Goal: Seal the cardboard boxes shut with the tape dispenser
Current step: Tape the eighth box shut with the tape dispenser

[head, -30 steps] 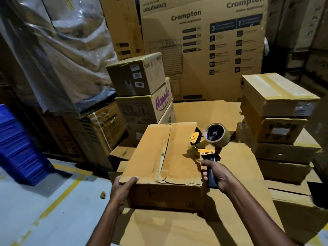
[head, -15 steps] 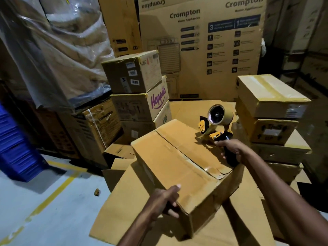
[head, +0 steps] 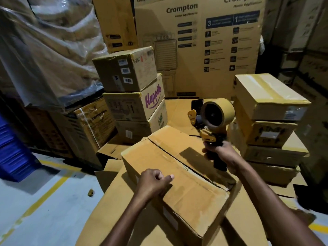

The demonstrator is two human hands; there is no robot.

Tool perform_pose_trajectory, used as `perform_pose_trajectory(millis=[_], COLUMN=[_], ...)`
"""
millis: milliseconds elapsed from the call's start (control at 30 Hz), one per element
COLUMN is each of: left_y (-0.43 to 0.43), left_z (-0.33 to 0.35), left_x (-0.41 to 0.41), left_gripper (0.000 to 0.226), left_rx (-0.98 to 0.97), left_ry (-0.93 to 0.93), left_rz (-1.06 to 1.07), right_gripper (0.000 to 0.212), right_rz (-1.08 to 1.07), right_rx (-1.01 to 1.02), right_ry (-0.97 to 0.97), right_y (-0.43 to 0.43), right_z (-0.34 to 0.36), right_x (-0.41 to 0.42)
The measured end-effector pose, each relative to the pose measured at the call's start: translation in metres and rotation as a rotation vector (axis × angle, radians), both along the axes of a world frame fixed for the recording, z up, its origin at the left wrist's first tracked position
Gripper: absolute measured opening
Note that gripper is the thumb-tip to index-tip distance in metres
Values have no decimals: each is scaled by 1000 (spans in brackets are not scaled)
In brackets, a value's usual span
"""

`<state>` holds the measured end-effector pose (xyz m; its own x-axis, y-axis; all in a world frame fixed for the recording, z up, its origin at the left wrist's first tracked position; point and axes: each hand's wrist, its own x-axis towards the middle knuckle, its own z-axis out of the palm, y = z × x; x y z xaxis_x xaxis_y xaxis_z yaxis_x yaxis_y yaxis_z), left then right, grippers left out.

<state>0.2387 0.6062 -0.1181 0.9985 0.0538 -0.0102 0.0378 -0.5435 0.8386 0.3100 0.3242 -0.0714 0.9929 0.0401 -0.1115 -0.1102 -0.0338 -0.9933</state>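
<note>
A brown cardboard box (head: pixel 186 189) lies slantwise on flattened cardboard sheets (head: pixel 113 206) in front of me. Its top flaps are folded down, and the bare seam between them runs diagonally. My left hand (head: pixel 153 182) sits at the box's near left edge, fingers curled and thumb lying on the top flap. In my right hand (head: pixel 224 154) is the black handle of a yellow tape dispenser (head: pixel 215 119). The dispenser carries a roll of brown tape and hovers above the box's far right corner without touching it.
Stacked boxes (head: pixel 268 112) stand close on the right, the top one taped. On the left rises another stack with a Happilo box (head: pixel 134 105). Large Crompton cartons (head: pixel 198 43) wall off the back. Blue crates (head: pixel 12 148) and grey floor (head: pixel 40 201) lie to the left.
The box has turned from square-on to diagonal. My left hand shifted along its near edge. My right hand lifted the dispenser up and to the right, off the box top.
</note>
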Motion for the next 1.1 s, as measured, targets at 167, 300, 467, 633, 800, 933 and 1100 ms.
perform_pose_trajectory(millis=[167, 300, 467, 633, 800, 933, 1100], left_y=[4, 15, 47, 69, 84, 98, 115], left_z=[-3, 4, 21, 28, 18, 9, 5], left_x=[49, 92, 137, 168, 202, 225, 249], left_gripper=[39, 44, 76, 55, 21, 16, 12], left_rx=[-448, -756, -1187, -1335, -1144, -962, -630], left_ry=[-2, 223, 722, 804, 653, 516, 297], left_rz=[49, 82, -31, -11, 73, 121, 19], right_gripper=[9, 14, 20, 15, 8, 9, 11], right_rz=[49, 70, 47, 50, 25, -2, -39], right_rx=[11, 169, -7, -107, -192, -241, -263], right_ry=[177, 270, 237, 230, 242, 274, 335], right_y=[41, 78, 116, 147, 168, 180, 192], right_z=[2, 5, 14, 12, -3, -9, -7], right_x=[6, 13, 24, 42, 57, 65, 74])
